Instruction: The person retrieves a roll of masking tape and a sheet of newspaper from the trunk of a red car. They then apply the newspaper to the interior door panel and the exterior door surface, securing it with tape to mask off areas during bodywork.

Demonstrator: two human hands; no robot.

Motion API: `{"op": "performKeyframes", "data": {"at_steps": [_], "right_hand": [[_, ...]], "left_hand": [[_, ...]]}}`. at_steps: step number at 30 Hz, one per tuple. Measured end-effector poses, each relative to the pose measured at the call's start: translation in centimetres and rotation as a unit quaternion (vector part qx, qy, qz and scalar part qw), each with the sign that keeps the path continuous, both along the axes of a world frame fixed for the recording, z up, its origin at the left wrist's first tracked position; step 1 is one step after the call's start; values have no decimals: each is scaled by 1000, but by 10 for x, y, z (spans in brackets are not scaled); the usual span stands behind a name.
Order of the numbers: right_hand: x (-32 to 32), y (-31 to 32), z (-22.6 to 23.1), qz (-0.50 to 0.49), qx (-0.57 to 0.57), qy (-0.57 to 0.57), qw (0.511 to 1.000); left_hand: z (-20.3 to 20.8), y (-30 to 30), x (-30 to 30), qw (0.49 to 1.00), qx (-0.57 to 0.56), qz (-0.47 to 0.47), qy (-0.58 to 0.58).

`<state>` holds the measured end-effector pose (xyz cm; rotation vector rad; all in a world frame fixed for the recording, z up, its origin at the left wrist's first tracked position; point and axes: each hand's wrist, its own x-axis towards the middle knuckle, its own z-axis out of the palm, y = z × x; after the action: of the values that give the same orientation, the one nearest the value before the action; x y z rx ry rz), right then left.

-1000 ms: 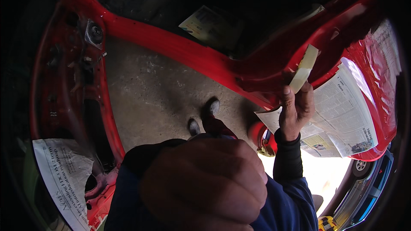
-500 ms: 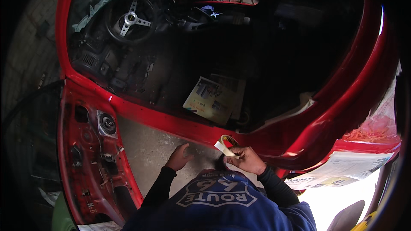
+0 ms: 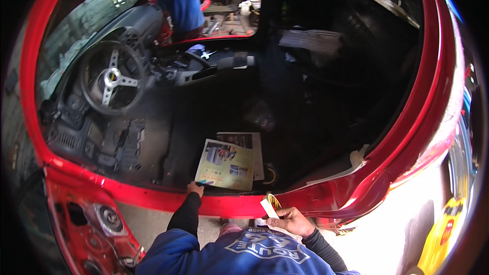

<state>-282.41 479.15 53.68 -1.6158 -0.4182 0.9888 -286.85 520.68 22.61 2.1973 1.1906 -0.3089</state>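
My right hand (image 3: 294,221) is closed on a roll of pale masking tape (image 3: 271,205), held upright just outside the red door sill (image 3: 239,204). My left hand (image 3: 195,189) reaches over the sill, and its fingers are closed at the near left corner of a printed paper sheet (image 3: 224,165). That sheet lies on the dark car floor, partly over a second printed sheet (image 3: 257,159). Beside the papers, near the sill, rests another ring-shaped roll (image 3: 269,175).
A black steering wheel (image 3: 112,77) with metal spokes stands at the left. The open red door (image 3: 94,229), stripped of its trim, swings out at lower left. Pale masking paper (image 3: 338,170) lines the sill at right. A person in blue (image 3: 181,2) is beyond the far doorway.
My left hand has moved forward from above the ground to the sheet's corner. My right hand still holds the tape roll. The view has shifted, showing more of the cabin's far side.
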Motion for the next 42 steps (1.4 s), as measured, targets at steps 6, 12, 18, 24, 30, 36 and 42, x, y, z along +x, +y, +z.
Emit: {"op": "performKeyframes", "data": {"at_steps": [6, 12, 18, 24, 30, 36, 42], "right_hand": [[-12, 78, 10, -158, 57, 46, 985], [-6, 111, 8, -232, 105, 51, 966], [6, 146, -8, -230, 191, 66, 952], [30, 165, -1, -194, 136, 55, 970], [60, 201, 23, -172, 89, 12, 981], [72, 217, 1, -208, 68, -10, 976], [119, 221, -48, -254, -10, -60, 965]], "left_hand": [[-36, 81, 39, 997, 15, -34, 64], [-80, 109, 68, 980, -168, -98, -49], [-111, 110, 75, 999, 29, 20, 14], [-136, 146, 73, 983, -164, -78, -27], [-114, 158, 75, 934, -317, 132, -99], [-65, 153, 113, 916, -384, 78, -87], [66, 78, 161, 873, -94, -227, -421]]}}
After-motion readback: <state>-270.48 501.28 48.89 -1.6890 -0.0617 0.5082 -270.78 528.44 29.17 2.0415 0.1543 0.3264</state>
